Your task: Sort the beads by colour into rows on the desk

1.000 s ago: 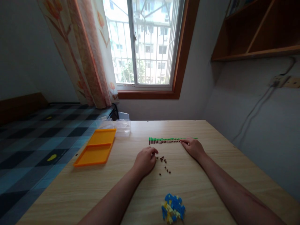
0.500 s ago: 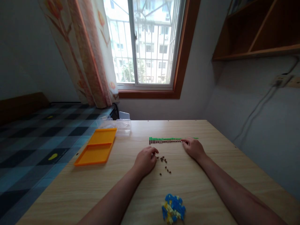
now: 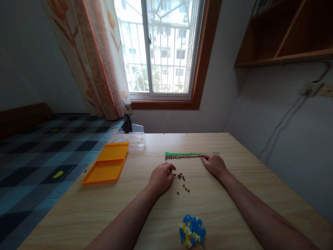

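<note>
Table [image 3: 213,205] | orange tray [image 3: 107,171] | clear boxes [image 3: 136,140] | green row [image 3: 191,153] | brown row [image 3: 182,157] | brown bits [image 3: 179,176] | blue-yellow pile [image 3: 194,227]

Right hand [image 3: 214,165] at right end of brown row [image 3: 182,157], fingertips touching or just beside. Green row [image 3: 182,153] behind, partly hidden by hand. Left hand [image 3: 161,176] curled on surface [image 3: 145,225], beside loose brown pieces [image 3: 179,176]. Blue-yellow pile [image 3: 194,229] nearer camera. Orange tray [image 3: 105,172] at left.

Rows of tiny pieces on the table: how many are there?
2: the green row, farther away, and the brown row, just in front. The right hand hides part of the green row.
</note>
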### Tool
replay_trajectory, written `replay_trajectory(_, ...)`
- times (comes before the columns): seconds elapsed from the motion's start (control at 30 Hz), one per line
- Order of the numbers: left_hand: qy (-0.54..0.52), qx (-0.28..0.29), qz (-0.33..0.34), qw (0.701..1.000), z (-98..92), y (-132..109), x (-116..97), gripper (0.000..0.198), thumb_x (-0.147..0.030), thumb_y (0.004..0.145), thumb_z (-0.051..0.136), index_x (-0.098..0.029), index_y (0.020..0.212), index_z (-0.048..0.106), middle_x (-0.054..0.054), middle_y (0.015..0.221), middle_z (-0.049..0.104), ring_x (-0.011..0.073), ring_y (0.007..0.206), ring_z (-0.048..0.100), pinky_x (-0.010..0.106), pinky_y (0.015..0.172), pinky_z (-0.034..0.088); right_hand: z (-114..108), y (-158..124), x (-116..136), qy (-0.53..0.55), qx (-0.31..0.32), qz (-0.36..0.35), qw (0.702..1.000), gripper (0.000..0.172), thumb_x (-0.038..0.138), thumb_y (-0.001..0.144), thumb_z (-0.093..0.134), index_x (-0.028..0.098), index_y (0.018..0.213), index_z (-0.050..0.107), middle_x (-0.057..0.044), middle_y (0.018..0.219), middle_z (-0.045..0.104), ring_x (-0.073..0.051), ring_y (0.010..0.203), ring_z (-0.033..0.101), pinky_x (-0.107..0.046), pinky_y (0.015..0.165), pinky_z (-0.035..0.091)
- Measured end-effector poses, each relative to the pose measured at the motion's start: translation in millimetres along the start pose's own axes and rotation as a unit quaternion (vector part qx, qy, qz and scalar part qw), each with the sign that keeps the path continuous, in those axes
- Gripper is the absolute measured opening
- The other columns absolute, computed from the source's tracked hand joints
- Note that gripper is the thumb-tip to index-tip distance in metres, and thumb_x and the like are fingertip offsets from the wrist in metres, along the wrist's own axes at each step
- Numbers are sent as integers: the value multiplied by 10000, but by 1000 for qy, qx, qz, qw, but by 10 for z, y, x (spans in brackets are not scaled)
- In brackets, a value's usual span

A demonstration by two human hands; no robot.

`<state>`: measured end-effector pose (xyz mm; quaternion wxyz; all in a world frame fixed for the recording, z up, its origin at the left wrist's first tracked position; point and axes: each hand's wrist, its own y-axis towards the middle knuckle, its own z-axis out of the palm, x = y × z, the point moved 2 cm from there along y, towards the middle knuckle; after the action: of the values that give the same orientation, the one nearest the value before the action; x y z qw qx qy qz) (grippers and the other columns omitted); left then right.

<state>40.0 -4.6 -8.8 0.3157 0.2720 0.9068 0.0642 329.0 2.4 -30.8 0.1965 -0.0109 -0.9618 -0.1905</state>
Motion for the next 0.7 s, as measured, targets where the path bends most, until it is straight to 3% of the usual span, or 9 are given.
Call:
replay_trajectory(0.2,-10,-8,-1,1000,-3,-2,-2,274,-60,766,524,-202,906,713,38,917,684,203,883,609,314,802,465,-49,-42,98,44,2,-49,998,271,276,889,539,253,1016,777,-46,976,753,-192,858,677,-279,767,503)
replay_trajectory(0.4,-30,0,-5,1000,-19,2,-32,285,-60,769,522,-213,810,760,39,897,678,186,825,618,308,805,479,-91,-248,575,126,61,-191,972,267,211,884,549,241,1024,774,-47,878,730,-162,769,645,-257,721,476)
replay_trajectory(0.53,-41,-9,3,999,-39,1,-54,282,-65,768,525,-217,743,761,34,852,668,182,798,618,307,805,485,-80,-366,825,123,91,-222,963,269,212,891,557,279,1031,777,-36,903,723,-149,778,649,-240,715,462)
replay_trajectory(0.7,-46,-15,-3,999,-29,9,-30,288,-56,764,519,-212,754,762,37,862,675,187,817,628,306,824,495,-62,-385,886,83,113,-234,962,294,230,904,554,319,1094,760,-25,941,720,-144,800,658,-230,719,463)
